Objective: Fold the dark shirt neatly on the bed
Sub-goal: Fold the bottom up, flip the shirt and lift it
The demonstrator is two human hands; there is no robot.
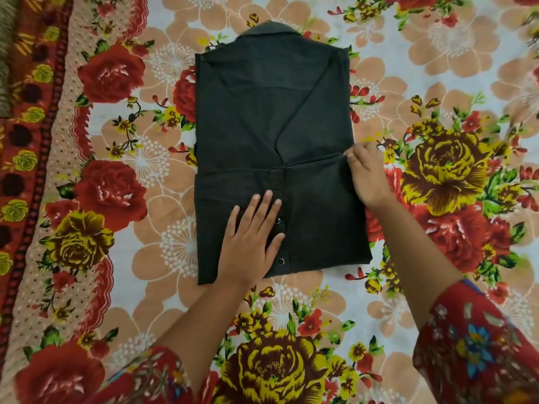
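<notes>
On the flowered bed (pixel 437 68), the dark shirt (pixel 262 126) lies partly folded, with the left hand (pixel 253 240) flat on its lower flap, grip spread, and the right hand (pixel 367 173), its grip pinching the flap's upper right corner.

1 head camera looks almost straight down at the bed (pixel 437 68) from close above
</notes>
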